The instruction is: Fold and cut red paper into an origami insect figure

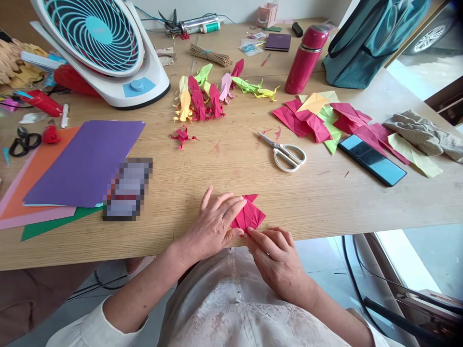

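A folded piece of red paper point(250, 215) lies at the near edge of the wooden table point(224, 159). My left hand point(213, 224) rests flat on its left part, fingers stretched out and pressing it down. My right hand point(277, 255) is at the paper's lower corner, its fingertips pinched on that edge. White-handled scissors point(285, 153) lie further back, to the right of the middle.
Several folded paper figures point(211, 94) lie mid-table. Loose coloured sheets point(325, 120) and a dark phone point(372, 160) are at right, a red flask point(306, 58) and teal bag point(365, 41) behind. Purple and orange sheets point(83, 161) and a fan point(104, 46) stand left.
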The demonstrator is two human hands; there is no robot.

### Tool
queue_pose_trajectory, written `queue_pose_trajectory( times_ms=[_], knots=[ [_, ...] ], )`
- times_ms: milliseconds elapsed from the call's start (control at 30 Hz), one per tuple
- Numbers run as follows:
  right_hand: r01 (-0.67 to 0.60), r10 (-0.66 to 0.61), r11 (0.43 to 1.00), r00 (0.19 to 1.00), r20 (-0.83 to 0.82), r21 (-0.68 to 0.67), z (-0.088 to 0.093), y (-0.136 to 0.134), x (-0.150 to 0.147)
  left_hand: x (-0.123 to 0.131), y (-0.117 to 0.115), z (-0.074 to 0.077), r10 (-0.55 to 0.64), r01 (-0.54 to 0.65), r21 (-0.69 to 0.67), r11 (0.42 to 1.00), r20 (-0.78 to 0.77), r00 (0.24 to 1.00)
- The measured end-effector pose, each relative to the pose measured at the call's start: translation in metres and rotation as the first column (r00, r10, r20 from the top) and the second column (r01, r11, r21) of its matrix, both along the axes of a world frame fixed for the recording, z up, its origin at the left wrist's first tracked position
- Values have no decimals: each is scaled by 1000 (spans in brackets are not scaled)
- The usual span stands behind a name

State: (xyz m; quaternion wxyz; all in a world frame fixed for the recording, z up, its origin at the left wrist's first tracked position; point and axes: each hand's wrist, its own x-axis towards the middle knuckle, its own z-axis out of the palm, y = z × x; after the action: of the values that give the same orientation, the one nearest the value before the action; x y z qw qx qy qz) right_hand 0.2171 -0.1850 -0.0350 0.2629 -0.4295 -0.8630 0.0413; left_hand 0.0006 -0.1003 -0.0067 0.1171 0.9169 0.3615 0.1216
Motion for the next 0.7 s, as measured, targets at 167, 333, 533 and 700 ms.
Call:
queue_pose_trajectory(
  times_ms=[167,333,533,700],
  knots=[
    [-8,8,1000,1000,8,6,-1,0,1,-4,4,0,71,-68,-46,997,82,994],
    [-7,7,1000,1000,-16,-1,-1,0,1,0,4,2,-6,6,-2,1000,-21,1000],
    [3,-2,1000,1000,-11,11,-2,1,-1,0,1,3,-31,30,-14,999,-138,990],
    [4,-3,999,1000,-20,38,-1,2,-1,-17,5,6,4,-8,-66,998,-58,998]
  ],
)
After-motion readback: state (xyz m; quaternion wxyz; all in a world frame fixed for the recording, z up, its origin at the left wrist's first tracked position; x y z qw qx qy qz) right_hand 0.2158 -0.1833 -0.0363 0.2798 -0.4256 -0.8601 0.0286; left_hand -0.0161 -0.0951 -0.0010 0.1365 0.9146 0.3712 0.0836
